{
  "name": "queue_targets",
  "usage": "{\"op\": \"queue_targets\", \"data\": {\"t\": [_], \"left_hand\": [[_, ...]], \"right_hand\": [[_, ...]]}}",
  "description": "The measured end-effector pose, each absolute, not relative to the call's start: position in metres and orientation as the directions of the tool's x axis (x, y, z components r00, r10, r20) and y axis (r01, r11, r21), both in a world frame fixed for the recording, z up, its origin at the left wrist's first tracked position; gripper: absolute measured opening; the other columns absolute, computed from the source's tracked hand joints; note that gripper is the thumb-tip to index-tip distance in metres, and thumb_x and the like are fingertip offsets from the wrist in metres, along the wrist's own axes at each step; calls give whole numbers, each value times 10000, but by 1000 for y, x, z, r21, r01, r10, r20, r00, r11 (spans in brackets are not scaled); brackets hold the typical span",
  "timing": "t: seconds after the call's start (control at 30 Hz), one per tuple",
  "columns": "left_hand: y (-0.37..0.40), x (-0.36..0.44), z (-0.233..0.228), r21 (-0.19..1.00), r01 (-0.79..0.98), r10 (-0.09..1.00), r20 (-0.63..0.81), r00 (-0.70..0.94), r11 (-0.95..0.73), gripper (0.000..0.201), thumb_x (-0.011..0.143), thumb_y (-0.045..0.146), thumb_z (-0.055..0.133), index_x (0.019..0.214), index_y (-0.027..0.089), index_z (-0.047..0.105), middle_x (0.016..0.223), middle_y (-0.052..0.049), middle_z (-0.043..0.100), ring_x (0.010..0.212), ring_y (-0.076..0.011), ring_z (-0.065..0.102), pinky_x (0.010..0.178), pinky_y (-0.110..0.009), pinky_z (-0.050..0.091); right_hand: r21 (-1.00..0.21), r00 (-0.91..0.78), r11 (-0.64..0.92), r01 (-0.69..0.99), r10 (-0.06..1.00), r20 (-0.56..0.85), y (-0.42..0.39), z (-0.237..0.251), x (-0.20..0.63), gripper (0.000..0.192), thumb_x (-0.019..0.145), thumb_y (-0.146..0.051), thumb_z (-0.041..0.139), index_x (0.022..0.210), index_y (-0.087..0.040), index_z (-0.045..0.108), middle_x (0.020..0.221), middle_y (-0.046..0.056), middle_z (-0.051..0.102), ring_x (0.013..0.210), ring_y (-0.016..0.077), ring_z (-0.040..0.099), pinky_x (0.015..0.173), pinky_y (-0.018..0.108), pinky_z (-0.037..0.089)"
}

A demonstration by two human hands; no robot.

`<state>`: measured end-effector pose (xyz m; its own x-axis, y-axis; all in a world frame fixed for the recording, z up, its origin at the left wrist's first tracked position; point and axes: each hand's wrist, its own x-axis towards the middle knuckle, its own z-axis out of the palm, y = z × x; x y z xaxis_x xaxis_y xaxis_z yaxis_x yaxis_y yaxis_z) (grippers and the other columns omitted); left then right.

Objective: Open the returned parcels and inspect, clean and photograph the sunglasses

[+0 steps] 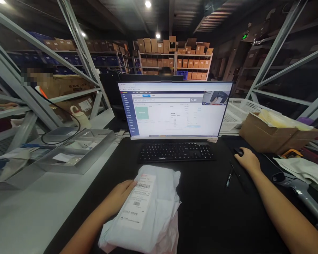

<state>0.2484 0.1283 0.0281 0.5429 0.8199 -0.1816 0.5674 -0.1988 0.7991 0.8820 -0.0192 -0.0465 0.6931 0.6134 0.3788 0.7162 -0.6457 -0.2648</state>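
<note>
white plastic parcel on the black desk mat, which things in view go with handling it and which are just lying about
Apparently in use:
- white plastic parcel, left hand at its edge
- black computer mouse, right hand on it
- lit rectangular monitor

Apparently just lying about:
- slim dark pen
- brown cardboard box

There is one parcel [159, 206], one keyboard [176, 151], one mouse [238, 152], one scanner [303, 192] and one lit monitor [164, 123].

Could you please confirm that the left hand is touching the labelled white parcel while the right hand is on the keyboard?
Not quite: in the head view, the right hand is on the black mouse, right of the keyboard. The left hand is indeed touching the labelled white parcel.
</note>
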Motion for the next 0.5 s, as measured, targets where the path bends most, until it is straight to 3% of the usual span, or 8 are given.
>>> {"op": "queue_targets", "data": {"t": [0.3,0.5], "left_hand": [[128,248,27,781,565,802,-147,579,-265,614,940,697,355,865,170,661,922,-95,708,905,-283,653,813,-347,481],[127,248,26,772,569,803,-133,581,-283,576,966,639,353,893,167,675,937,-90,703,901,-265,635,801,-337,459]], "right_hand": [[-263,698,-651,712,619,360,-19,-46,882,560,851,-414,510,1338,-152,599,1409,143,593,1234,330,597,1006,424,487],[-249,698,-656,713,629,341,-20,-47,883,569,860,-446,493,1344,-170,613,1437,131,570,1246,338,592,1041,430,467]]}}
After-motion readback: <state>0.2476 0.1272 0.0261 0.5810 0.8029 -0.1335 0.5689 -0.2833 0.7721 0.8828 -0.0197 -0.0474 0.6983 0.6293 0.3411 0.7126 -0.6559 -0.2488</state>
